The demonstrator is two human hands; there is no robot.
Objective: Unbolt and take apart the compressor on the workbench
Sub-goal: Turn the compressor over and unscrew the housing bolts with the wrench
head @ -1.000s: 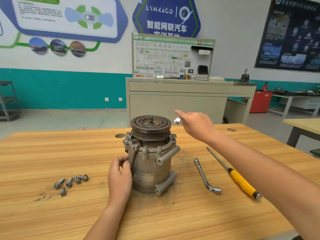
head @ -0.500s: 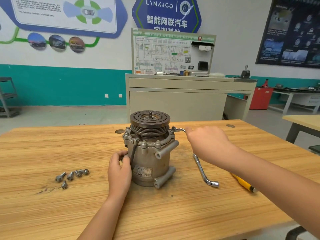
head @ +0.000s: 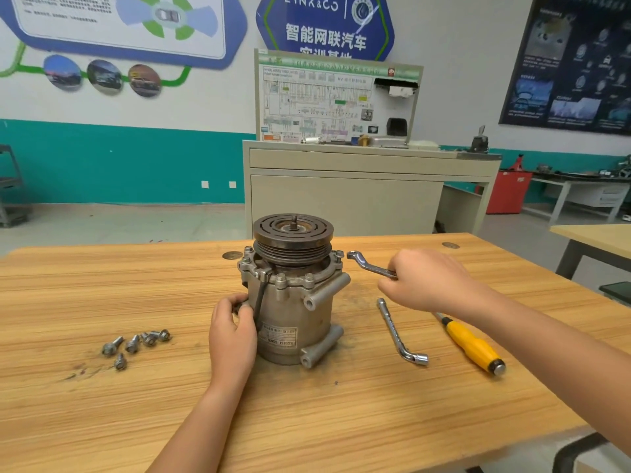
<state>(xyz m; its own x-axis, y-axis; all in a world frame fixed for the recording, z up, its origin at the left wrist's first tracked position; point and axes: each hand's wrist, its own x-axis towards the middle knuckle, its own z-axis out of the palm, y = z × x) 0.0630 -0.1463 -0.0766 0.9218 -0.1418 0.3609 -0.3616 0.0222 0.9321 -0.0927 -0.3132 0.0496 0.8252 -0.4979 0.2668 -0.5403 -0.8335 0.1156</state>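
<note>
Compressor [head: 293, 319]: standing upright near the middle of the workbench [head: 102, 404], pulley [head: 293, 233] facing up.

Left hand [head: 232, 336]: grasping the near left side of the body, fingers [head: 240, 314] curling round it beside a black cable [head: 259, 298].

Right hand [head: 426, 281]: clenching round the shank of a wrench [head: 368, 266], holding the ring end just beside a bolt [head: 338, 256] at the far right of the flange [head: 295, 285]; apparently not seating on the head yet.

Hazards, judging from this position:

1. Slipping off the bolt head. Arising from pulling before dropping the ring fully over the head; likely rounding the corners and driving the knuckles into the pulley or flange.
2. Twisting or tipping of the body. Arising from loading the wrench sideways while bracing with one hand only, low down and below the flange.
3. Pinching of the left fingers. Arising from turning of the body against the cable under that grip.
4. Sweeping tools off the bench. Arising from swinging the right forearm over the socket wrench [head: 399, 332] and screwdriver [head: 471, 343] lying to the right.
5. Losing fasteners. Arising from jolting the bench while leaving the loose bolts [head: 136, 343] uncontained to the left.
</note>
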